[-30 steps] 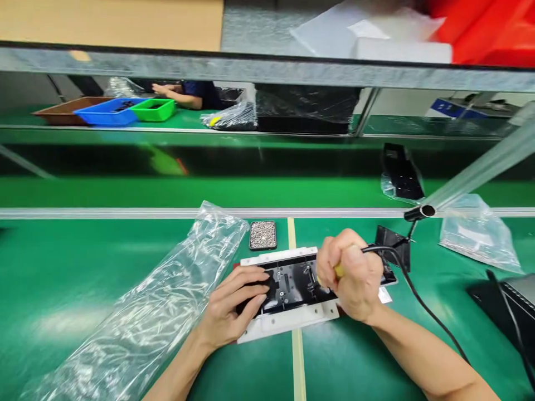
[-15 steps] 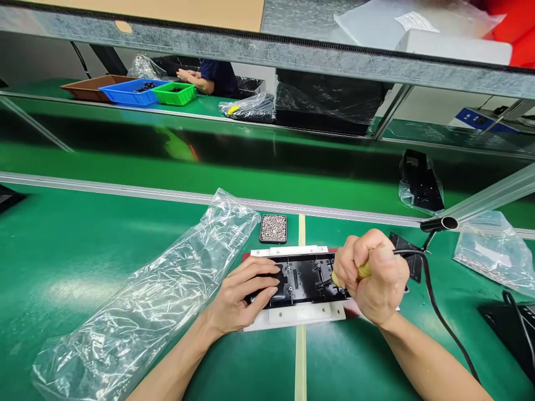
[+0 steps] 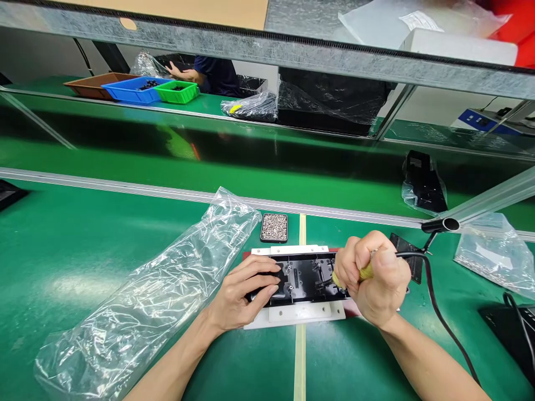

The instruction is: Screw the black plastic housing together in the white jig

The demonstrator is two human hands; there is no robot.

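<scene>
A long black plastic housing (image 3: 307, 277) lies in a white fixture (image 3: 305, 313) on the green bench. My left hand (image 3: 246, 289) grips the housing's left end, fingers curled over its top and thumb along the near side. In a closed fist, my right hand (image 3: 374, 275) holds a soldering iron (image 3: 339, 278) with a yellow handle and a black cord. Its dark tip points down and left at the inside of the housing; whether it touches cannot be made out. Just behind the fixture stands a small black tray (image 3: 274, 227) full of tiny metal pieces.
A clear plastic bag (image 3: 154, 301) stretches across the left of the bench. At right are a tubular iron stand (image 3: 441, 225), the iron's cord (image 3: 438, 312) and a bag of small metal parts (image 3: 493, 253). A metal shelf (image 3: 251, 47) crosses above. Beyond, a co-worker's hand (image 3: 184, 73) shows.
Both my hands and the soldering iron keep nearly the same place on the housing. The view has shifted slightly. The co-worker's hands beyond have lifted and moved left.
</scene>
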